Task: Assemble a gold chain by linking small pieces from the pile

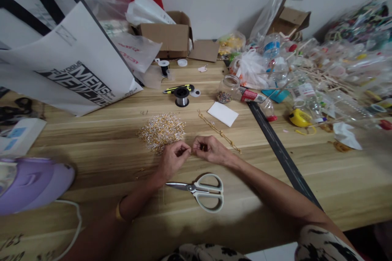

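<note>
My left hand point(174, 158) and my right hand point(211, 149) meet over the middle of the wooden table, thumbs and fingertips pinched close together. What lies between the fingertips is too small to make out. Just beyond my left hand spreads a pile of small gold and clear beads or charms point(163, 128). A thin gold chain point(219, 131) stretches diagonally past my right hand, apart from it. Below both hands rest scissors point(199, 189) with pale handles, their blades pointing left.
Behind the pile stand a spool of fine wire point(181, 97) and a yellow-black cutter point(176, 89). A white card point(223, 113) lies near a jar of beads point(228, 89). A paper bag point(67, 57) and purple appliance point(36, 185) occupy the left; plastic bottles point(306, 89) clutter the right.
</note>
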`<act>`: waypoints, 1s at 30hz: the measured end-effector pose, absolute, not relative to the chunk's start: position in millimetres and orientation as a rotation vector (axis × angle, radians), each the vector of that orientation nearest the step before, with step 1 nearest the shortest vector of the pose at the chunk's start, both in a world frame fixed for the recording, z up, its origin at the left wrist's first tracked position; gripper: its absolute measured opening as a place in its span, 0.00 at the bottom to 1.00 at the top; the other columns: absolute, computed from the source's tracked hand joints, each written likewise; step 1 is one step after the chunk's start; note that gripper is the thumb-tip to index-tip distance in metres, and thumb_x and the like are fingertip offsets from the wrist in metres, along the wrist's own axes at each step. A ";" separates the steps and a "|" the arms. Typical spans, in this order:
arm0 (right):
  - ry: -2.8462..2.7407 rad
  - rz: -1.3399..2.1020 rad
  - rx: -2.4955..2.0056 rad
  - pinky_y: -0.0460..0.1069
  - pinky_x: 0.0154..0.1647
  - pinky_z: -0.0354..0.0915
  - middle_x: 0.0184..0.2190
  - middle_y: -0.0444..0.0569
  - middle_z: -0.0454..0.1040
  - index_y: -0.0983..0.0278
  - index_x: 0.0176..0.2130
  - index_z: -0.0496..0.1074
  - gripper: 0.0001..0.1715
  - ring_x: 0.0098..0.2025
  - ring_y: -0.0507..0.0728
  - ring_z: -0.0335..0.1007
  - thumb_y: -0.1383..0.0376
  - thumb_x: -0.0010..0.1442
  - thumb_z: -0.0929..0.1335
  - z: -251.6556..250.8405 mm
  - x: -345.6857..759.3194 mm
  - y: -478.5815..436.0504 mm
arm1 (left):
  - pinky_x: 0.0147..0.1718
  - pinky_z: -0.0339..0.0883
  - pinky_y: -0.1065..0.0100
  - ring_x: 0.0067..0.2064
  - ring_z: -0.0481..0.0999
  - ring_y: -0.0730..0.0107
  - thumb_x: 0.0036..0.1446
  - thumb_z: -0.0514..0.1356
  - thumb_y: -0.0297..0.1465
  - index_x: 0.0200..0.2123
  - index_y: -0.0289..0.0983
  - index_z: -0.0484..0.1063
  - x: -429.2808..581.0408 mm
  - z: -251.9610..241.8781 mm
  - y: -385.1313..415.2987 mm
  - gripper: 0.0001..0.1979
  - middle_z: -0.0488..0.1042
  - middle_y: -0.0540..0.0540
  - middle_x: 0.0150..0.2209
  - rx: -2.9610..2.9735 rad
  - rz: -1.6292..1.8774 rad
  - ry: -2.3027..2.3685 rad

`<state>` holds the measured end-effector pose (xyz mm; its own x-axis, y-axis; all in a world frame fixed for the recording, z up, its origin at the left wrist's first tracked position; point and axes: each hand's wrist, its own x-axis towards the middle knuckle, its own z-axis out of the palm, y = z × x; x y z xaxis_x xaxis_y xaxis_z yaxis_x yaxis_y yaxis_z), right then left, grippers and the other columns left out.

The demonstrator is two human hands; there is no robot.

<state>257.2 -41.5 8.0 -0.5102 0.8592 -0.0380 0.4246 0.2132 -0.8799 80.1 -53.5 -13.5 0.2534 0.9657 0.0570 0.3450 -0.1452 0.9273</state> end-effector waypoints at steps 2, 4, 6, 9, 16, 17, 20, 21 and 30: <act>-2.030 1.246 -1.185 0.41 0.23 0.53 0.22 0.41 0.66 0.68 0.29 0.68 0.02 0.23 0.46 0.58 0.70 0.51 0.65 7.6 257.2 -41.5 | 0.23 0.60 0.75 0.23 0.68 0.75 0.48 0.57 0.28 0.25 0.34 0.70 80.2 -13.7 -53.7 0.04 0.70 0.51 0.21 1.671 0.897 1.235; -2.029 1.246 -1.187 0.41 0.23 0.53 0.22 0.41 0.66 0.68 0.29 0.68 0.02 0.23 0.47 0.58 0.70 0.52 0.65 7.3 257.3 -41.4 | 0.23 0.61 0.75 0.23 0.69 0.74 0.49 0.57 0.28 0.25 0.34 0.70 80.3 -13.2 -54.0 0.04 0.70 0.50 0.21 1.688 0.894 1.236; -2.026 1.242 -1.193 0.41 0.23 0.53 0.22 0.42 0.66 0.68 0.29 0.68 0.03 0.23 0.47 0.58 0.70 0.52 0.65 6.7 257.3 -41.3 | 0.24 0.62 0.75 0.24 0.69 0.74 0.49 0.57 0.29 0.25 0.34 0.70 80.6 -12.2 -54.2 0.05 0.70 0.50 0.21 1.705 0.889 1.240; -2.020 1.238 -1.194 0.41 0.23 0.53 0.22 0.42 0.66 0.68 0.29 0.69 0.03 0.23 0.47 0.58 0.69 0.52 0.65 5.0 257.5 -41.1 | 0.23 0.62 0.75 0.24 0.69 0.74 0.49 0.56 0.29 0.25 0.34 0.70 81.1 -11.1 -54.6 0.05 0.71 0.50 0.21 1.720 0.884 1.250; -2.019 1.234 -1.212 0.41 0.23 0.53 0.22 0.42 0.67 0.68 0.29 0.69 0.04 0.23 0.47 0.58 0.69 0.51 0.65 4.4 257.7 -40.5 | 0.24 0.62 0.76 0.24 0.70 0.75 0.49 0.57 0.28 0.25 0.34 0.70 81.7 -12.7 -55.2 0.04 0.70 0.50 0.21 1.719 0.899 1.215; -2.015 1.235 -1.219 0.41 0.23 0.52 0.22 0.42 0.67 0.68 0.29 0.69 0.04 0.23 0.47 0.58 0.69 0.51 0.65 4.8 257.6 -40.5 | 0.24 0.62 0.76 0.24 0.70 0.75 0.49 0.57 0.28 0.25 0.34 0.70 81.7 -12.6 -55.5 0.04 0.70 0.50 0.21 1.720 0.896 1.214; -2.004 1.233 -1.219 0.41 0.22 0.52 0.22 0.42 0.66 0.68 0.29 0.69 0.04 0.23 0.46 0.57 0.69 0.51 0.65 5.5 257.6 -40.3 | 0.23 0.62 0.76 0.24 0.69 0.75 0.49 0.57 0.28 0.25 0.34 0.70 82.0 -11.8 -56.2 0.04 0.70 0.50 0.21 1.727 0.890 1.216; -2.002 1.232 -1.211 0.41 0.22 0.52 0.22 0.42 0.66 0.68 0.29 0.69 0.04 0.23 0.46 0.57 0.69 0.51 0.65 5.4 257.8 -40.1 | 0.23 0.62 0.76 0.24 0.69 0.75 0.49 0.56 0.28 0.25 0.34 0.70 82.1 -11.6 -56.3 0.04 0.70 0.50 0.21 1.726 0.889 1.215; -1.950 1.280 -1.139 0.42 0.24 0.53 0.23 0.43 0.66 0.69 0.30 0.69 0.07 0.24 0.47 0.58 0.66 0.55 0.65 3.8 258.4 -39.3 | 0.23 0.61 0.75 0.23 0.68 0.76 0.48 0.58 0.28 0.25 0.33 0.69 79.7 -13.4 -53.8 0.04 0.70 0.51 0.21 1.615 0.904 1.210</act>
